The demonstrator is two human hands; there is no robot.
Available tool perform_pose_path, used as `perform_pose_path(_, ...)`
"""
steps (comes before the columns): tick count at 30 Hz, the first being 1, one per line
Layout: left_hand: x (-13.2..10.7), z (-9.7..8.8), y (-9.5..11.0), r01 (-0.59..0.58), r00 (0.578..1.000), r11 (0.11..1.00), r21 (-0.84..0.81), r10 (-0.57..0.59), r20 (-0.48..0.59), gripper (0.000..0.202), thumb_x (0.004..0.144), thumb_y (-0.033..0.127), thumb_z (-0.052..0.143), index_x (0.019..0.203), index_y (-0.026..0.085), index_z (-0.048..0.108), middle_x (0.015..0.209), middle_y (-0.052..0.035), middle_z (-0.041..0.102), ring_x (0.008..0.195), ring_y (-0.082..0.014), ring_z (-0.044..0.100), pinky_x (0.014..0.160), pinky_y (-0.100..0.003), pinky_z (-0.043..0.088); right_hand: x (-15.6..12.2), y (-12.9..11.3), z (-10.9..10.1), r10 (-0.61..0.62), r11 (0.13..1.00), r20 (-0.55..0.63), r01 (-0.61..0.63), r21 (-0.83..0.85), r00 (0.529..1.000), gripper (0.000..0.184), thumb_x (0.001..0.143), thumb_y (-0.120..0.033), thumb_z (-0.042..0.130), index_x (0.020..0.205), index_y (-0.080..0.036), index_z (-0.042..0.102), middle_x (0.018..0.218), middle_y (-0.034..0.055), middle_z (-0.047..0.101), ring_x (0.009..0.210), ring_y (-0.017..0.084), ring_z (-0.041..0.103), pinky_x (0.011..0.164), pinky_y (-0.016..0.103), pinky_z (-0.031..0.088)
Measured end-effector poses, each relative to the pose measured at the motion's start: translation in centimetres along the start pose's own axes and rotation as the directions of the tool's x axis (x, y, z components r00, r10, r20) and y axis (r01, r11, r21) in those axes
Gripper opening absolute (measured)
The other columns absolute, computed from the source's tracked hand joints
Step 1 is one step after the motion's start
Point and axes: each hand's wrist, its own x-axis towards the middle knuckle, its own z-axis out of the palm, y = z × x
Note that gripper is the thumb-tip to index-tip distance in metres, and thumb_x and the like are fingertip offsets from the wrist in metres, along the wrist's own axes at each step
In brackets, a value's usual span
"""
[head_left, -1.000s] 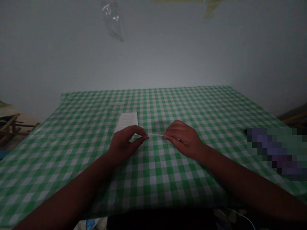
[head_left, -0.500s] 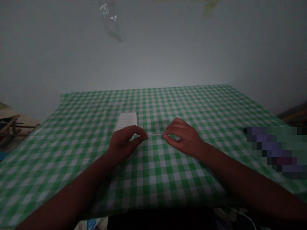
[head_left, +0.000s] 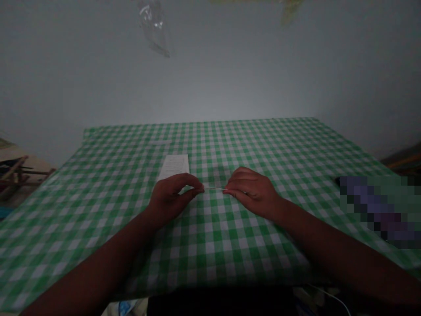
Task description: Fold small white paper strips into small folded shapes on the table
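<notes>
My left hand (head_left: pixel 171 195) and my right hand (head_left: pixel 253 191) rest on a green and white checked tablecloth (head_left: pixel 210 245) near the middle of the table. Each hand pinches one end of a thin white strand (head_left: pixel 214 188) stretched between the fingertips. The strand is too fine to name; it looks like thread or a thin strip. Just behind my left hand lies a white printed paper slip (head_left: pixel 174 166), flat on the cloth.
A pale wall stands behind the table, with a clear plastic bag (head_left: pixel 153 26) hanging near the top. A blurred dark object (head_left: pixel 378 208) lies on the right of the cloth. Wooden furniture (head_left: pixel 13 173) shows at the far left.
My right hand has dropped slightly and its fingers curl lower over the strand. The left hand has hardly moved.
</notes>
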Motion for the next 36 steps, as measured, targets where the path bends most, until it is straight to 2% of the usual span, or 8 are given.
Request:
perform_pose_path(5,0.1,0.0,0.3,0.018,1.0,1.0,-0.016,-0.018,0.007,0.008,0.089,0.029,0.064,0.087,0.023,0.069,0.088,-0.0006,0.074,0.08,-0.0168,0.07,0.071,-0.029,0.054,0.1,-0.3,-0.3,0.011,1.0,0.039,-0.01,-0.029,0.999,0.022,0.098,-0.024,0.051,0.087,-0.019,0.068,0.08,0.0038,0.07,0.077,0.017,0.062,0.076,0.034,0.051)
perform_pose_path(12,0.2,0.0,0.4,0.07,0.997,0.996,-0.05,-0.069,0.016,0.007,0.087,0.029,0.066,0.084,0.023,0.07,0.084,-0.0002,0.074,0.073,-0.0162,0.068,0.063,-0.028,0.052,0.0,-0.2,-0.4,-0.025,0.999,0.041,0.026,-0.035,0.999,0.02,0.098,-0.021,0.049,0.089,-0.018,0.068,0.081,0.0047,0.07,0.077,0.017,0.062,0.076,0.035,0.052)
perform_pose_path(19,0.2,0.0,0.3,0.039,0.999,0.996,-0.075,-0.036,0.032,0.005,0.087,0.025,0.067,0.085,0.022,0.071,0.085,-0.0003,0.074,0.077,-0.0153,0.07,0.069,-0.026,0.054,0.0,-0.2,-0.4,-0.033,0.998,0.042,0.035,-0.053,0.999,0.021,0.098,-0.02,0.048,0.093,-0.019,0.068,0.083,0.0046,0.071,0.078,0.017,0.063,0.075,0.035,0.053)
perform_pose_path(24,0.2,0.1,0.2,-0.027,0.998,0.997,-0.07,0.031,0.051,0.006,0.089,0.023,0.065,0.087,0.021,0.07,0.087,-0.0009,0.074,0.08,-0.0145,0.07,0.076,-0.027,0.056,-0.1,0.2,-0.3,-0.121,0.984,0.014,0.122,-0.128,0.993,0.019,0.096,-0.015,0.05,0.097,-0.017,0.068,0.088,0.0073,0.072,0.081,0.019,0.064,0.073,0.036,0.055)
perform_pose_path(27,0.2,0.3,0.1,-0.065,0.993,0.997,-0.051,0.07,0.094,0.008,0.091,0.024,0.061,0.093,0.021,0.068,0.092,-0.0023,0.073,0.084,-0.0149,0.069,0.079,-0.028,0.056,-0.1,0.4,-0.3,-0.144,0.973,0.009,0.144,-0.183,0.989,0.018,0.095,-0.016,0.052,0.1,-0.016,0.069,0.09,0.009,0.073,0.084,0.021,0.064,0.071,0.037,0.056)
perform_pose_path(31,0.2,0.4,0.0,-0.103,0.977,0.994,-0.044,0.109,0.181,0.014,0.091,0.029,0.061,0.102,0.022,0.064,0.101,-0.0032,0.07,0.093,-0.017,0.067,0.086,-0.032,0.055,-0.1,0.6,-0.4,-0.126,0.969,0.06,0.136,-0.205,0.99,0.018,0.096,-0.019,0.053,0.1,-0.018,0.07,0.09,0.0077,0.073,0.083,0.02,0.062,0.071,0.037,0.055)
perform_pose_path(36,0.1,0.2,-0.1,-0.153,0.947,0.98,-0.128,0.182,0.264,0.037,0.086,0.031,0.068,0.12,0.023,0.056,0.116,-0.0062,0.064,0.108,-0.0208,0.062,0.095,-0.038,0.053,-0.1,0.7,-0.3,-0.12,0.963,0.097,0.14,-0.229,0.988,0.015,0.095,-0.021,0.056,0.101,-0.019,0.07,0.094,0.007,0.073,0.086,0.02,0.061,0.073,0.036,0.054)
